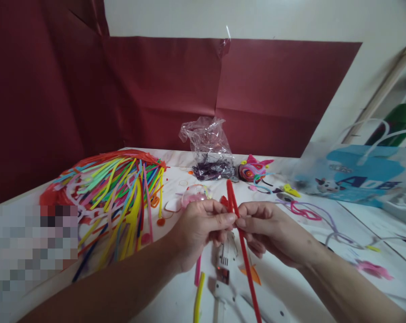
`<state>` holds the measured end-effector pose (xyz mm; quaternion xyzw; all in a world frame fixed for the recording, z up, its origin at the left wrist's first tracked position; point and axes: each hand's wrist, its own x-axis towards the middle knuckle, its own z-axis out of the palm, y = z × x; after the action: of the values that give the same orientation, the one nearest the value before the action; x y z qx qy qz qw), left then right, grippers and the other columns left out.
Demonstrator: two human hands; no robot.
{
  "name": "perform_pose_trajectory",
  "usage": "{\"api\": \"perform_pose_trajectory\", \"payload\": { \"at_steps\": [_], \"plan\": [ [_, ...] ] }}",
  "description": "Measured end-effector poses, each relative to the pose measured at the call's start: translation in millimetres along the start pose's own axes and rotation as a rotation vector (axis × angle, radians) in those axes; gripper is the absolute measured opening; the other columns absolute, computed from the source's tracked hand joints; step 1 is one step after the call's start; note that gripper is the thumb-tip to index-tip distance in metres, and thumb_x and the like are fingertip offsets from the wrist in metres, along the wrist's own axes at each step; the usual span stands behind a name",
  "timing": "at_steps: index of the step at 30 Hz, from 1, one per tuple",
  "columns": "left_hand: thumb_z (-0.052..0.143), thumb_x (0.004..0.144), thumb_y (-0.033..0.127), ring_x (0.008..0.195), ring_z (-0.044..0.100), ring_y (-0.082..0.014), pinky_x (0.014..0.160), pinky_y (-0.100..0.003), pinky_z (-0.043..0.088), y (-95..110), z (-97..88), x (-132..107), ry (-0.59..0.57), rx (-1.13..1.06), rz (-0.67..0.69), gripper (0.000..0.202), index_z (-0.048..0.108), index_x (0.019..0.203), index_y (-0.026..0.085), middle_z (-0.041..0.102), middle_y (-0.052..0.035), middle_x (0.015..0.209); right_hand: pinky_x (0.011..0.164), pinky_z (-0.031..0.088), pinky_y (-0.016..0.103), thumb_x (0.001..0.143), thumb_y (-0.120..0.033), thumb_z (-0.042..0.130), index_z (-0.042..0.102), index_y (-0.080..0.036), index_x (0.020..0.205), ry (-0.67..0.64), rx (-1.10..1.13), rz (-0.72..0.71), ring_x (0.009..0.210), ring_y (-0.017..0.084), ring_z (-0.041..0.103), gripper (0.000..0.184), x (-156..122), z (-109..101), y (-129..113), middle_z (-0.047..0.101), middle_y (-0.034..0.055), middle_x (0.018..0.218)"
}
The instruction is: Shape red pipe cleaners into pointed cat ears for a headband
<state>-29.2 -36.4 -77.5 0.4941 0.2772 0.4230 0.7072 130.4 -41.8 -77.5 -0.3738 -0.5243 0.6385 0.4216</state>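
A red pipe cleaner point(245, 260) is pinched between both hands over the middle of the table. It bends double at the top, and one long leg runs down toward the near edge. My left hand point(203, 224) grips it from the left with thumb and fingers closed. From the other side, my right hand point(268, 224) pinches it just below the bend, fingertips almost touching the left ones. Below the hands lies a white plastic tool point(223, 255) with a small orange part, partly hidden. A yellow pipe cleaner point(199, 298) and an orange piece point(252, 273) lie near it.
Many coloured pipe cleaners point(115, 184) spread from red wrapping at left. Behind my hands stand a clear bag point(208, 148) with dark contents and a pink craft figure point(253, 170). A blue-printed bag point(358, 175) is at right; cords point(331, 224) trail before it.
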Motion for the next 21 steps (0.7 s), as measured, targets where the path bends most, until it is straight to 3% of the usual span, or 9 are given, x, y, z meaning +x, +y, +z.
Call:
{"api": "perform_pose_trajectory", "payload": {
  "at_steps": [8, 11, 14, 21],
  "plan": [
    [0.061, 0.071, 0.037, 0.047, 0.043, -0.0051, 0.046, -0.019, 0.030, 11, -10.8, 7, 0.029, 0.100, 0.056, 0.025, 0.053, 0.069, 0.013, 0.051, 0.0015, 0.060, 0.027, 0.026, 0.013, 0.060, -0.019, 0.068, 0.058, -0.013, 0.051, 0.005, -0.126, 0.072, 0.024, 0.002, 0.037, 0.015, -2, 0, -5, 0.049, -0.0058, 0.032],
    [0.061, 0.071, 0.034, 0.050, 0.041, -0.0057, 0.048, -0.021, 0.030, 14, -13.1, 8, 0.066, 0.210, 0.114, 0.023, 0.057, 0.074, 0.012, 0.049, 0.0021, 0.059, 0.028, 0.025, 0.014, 0.062, -0.019, 0.066, 0.057, -0.013, 0.050, -0.016, -0.217, 0.077, 0.025, 0.002, 0.037, 0.016, -2, -1, -4, 0.049, -0.0062, 0.033],
    [0.062, 0.070, 0.029, 0.049, 0.041, -0.0062, 0.049, -0.022, 0.031, 15, -15.2, 9, 0.111, 0.310, 0.157, 0.019, 0.054, 0.065, 0.012, 0.047, 0.0025, 0.054, 0.029, 0.025, 0.014, 0.062, -0.019, 0.066, 0.058, -0.013, 0.052, -0.019, -0.240, 0.085, 0.026, 0.003, 0.036, 0.014, -2, -2, -3, 0.048, -0.0065, 0.033],
    [0.061, 0.070, 0.022, 0.045, 0.040, -0.0046, 0.044, -0.019, 0.029, 24, -18.6, 11, 0.187, 0.326, 0.211, 0.011, 0.056, 0.072, 0.013, 0.049, 0.0039, 0.052, 0.029, 0.023, 0.015, 0.060, -0.020, 0.064, 0.061, -0.013, 0.053, 0.010, -0.215, 0.095, 0.026, 0.003, 0.036, 0.011, 0, -2, -3, 0.048, -0.0059, 0.032]
  ]
}}
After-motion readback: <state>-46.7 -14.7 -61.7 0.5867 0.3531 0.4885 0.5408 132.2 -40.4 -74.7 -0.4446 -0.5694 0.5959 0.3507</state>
